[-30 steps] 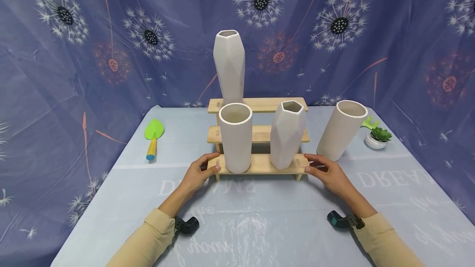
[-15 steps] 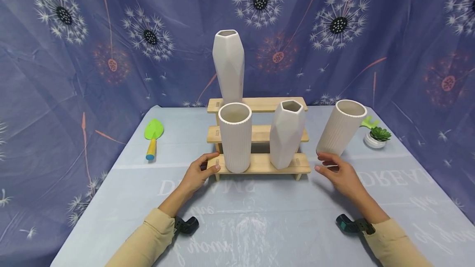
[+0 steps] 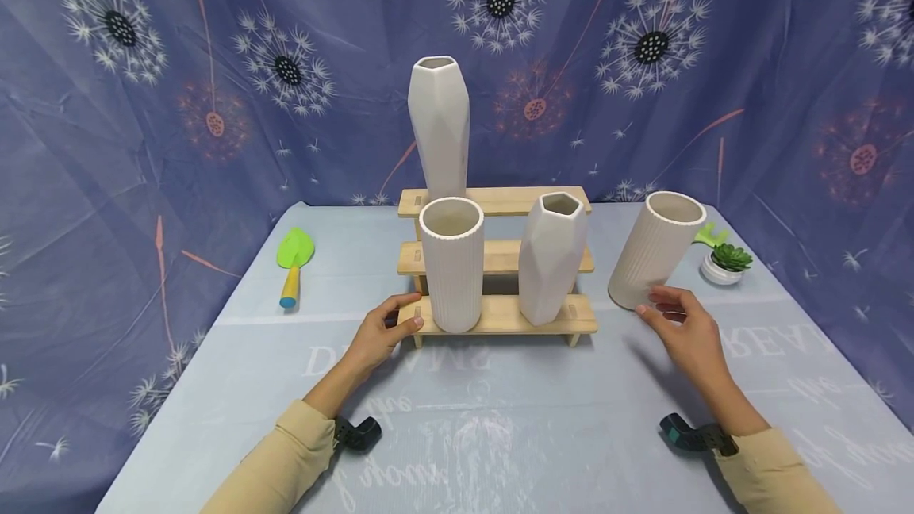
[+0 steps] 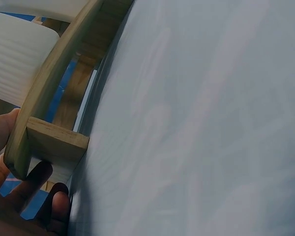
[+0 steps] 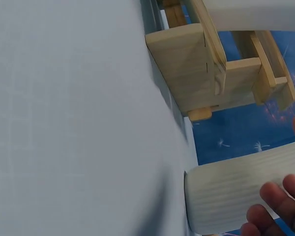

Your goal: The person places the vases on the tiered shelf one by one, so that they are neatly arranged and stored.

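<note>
Since a second earlier, my right hand [image 3: 685, 331] had left the right end of the wooden stepped shelf [image 3: 497, 313] and moved over to the ribbed vase on the table [image 3: 655, 250]; my left hand [image 3: 378, 334] had not shifted. The table [image 3: 514, 419] under its pale blue cover carried everything. The shelf stood at its middle, with a tall faceted vase [image 3: 439, 125] on the top step, and a ribbed vase [image 3: 451, 262] and a short faceted vase [image 3: 551, 255] on the bottom step. The ribbed vase on the table stood upright just right of the shelf, apart from it. My right hand was relaxed and unclenched, fingertips [image 5: 271, 195] at the base of that vase; I could not tell whether they touched it. My left hand gripped the left end of the bottom step, thumb on top, fingers [image 4: 37, 177] curled beneath. A green trowel [image 3: 293, 264] lay well to the left; a small potted succulent [image 3: 724, 263] sat far right.
</note>
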